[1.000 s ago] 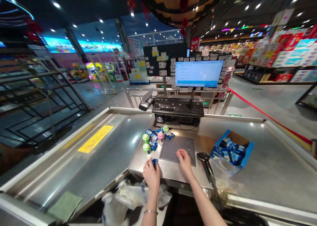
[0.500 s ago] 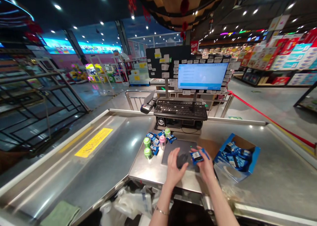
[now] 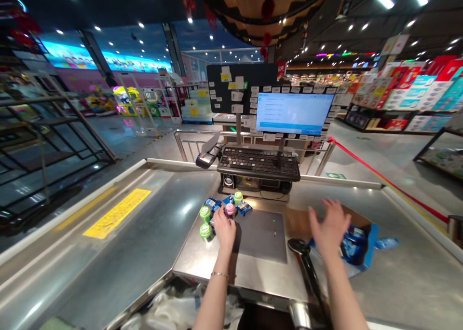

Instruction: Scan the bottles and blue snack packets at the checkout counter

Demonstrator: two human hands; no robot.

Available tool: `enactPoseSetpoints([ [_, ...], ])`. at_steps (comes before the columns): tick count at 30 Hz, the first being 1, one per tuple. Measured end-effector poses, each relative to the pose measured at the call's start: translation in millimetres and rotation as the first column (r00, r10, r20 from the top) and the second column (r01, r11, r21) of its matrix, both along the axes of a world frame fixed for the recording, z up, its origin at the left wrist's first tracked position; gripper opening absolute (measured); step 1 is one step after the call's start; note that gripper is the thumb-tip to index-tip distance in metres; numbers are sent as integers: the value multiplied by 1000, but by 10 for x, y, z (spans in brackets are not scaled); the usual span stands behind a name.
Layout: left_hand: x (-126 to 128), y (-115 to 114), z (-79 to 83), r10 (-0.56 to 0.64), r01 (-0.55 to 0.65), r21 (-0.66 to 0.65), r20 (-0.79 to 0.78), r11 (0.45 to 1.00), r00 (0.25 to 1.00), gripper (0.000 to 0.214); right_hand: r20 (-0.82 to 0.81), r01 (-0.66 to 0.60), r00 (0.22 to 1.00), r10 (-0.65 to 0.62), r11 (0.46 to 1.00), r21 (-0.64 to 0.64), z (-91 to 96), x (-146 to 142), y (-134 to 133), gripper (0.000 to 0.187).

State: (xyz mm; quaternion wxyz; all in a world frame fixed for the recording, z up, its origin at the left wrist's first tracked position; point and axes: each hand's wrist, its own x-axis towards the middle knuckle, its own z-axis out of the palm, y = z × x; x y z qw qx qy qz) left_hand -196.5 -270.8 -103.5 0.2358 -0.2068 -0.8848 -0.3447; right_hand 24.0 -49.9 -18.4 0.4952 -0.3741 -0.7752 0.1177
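Observation:
My left hand [image 3: 224, 227] is over the small group of cans and packets, just beside the pink can [image 3: 230, 209]. Its fingertips are hidden among them, so I cannot tell whether it grips anything. Two green cans [image 3: 206, 214] stand left of this hand, and a third green can [image 3: 238, 198] stands behind. Small blue packets [image 3: 212, 204] lie between the cans. My right hand [image 3: 330, 226], fingers spread and holding nothing, is at the left side of an opened blue box [image 3: 372, 245] with several blue packets in it. A blurred blue packet [image 3: 387, 243] shows just right of the box.
A dark flat panel [image 3: 262, 238] is set in the metal counter, with a black handheld scanner [image 3: 298, 245] at its right. Behind stand a keyboard [image 3: 258, 162] and a lit monitor [image 3: 294, 113]. A yellow label [image 3: 117, 213] marks the left counter; plastic bags [image 3: 173, 306] hang below.
My right hand has let go of the blue packet and moved right to the box. My left hand has moved left to the cans. The view has shifted slightly.

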Motion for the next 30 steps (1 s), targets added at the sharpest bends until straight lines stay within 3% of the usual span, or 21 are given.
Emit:
enactPoseSetpoints([
  [2,-9,-38,-6,16,-17,-72,-15,997,1000,63,65,-279,956,285,956,-89,-111,-509,-236,43],
  [4,-41,-67,-39,25,-27,-157,-12,987,1000,68,232,-423,842,488,863,-277,-282,-993,-469,41],
  [8,-153,-73,-147,55,-45,-298,24,954,998,72,327,-467,741,586,800,-377,-667,-1681,-854,42],
  [12,-259,-33,-218,103,-80,-391,36,917,994,68,392,-453,684,615,780,-433,-913,-1987,-1024,49],
  [16,-298,-26,-240,113,-90,-429,28,899,993,63,430,-446,660,616,782,-436,-1011,-2023,-1024,47],
  [20,-194,-68,-250,107,-103,-453,-17,886,994,60,439,-437,684,583,809,-393,-1040,-1847,-1031,41],
  [25,127,-87,-245,137,-151,-458,-63,876,989,50,403,-402,748,526,844,-355,-1054,-1516,-1158,33],
  [30,539,-140,-191,76,-77,-453,-20,888,997,46,294,-401,810,507,846,-351,-1079,-1248,-1289,36],
])
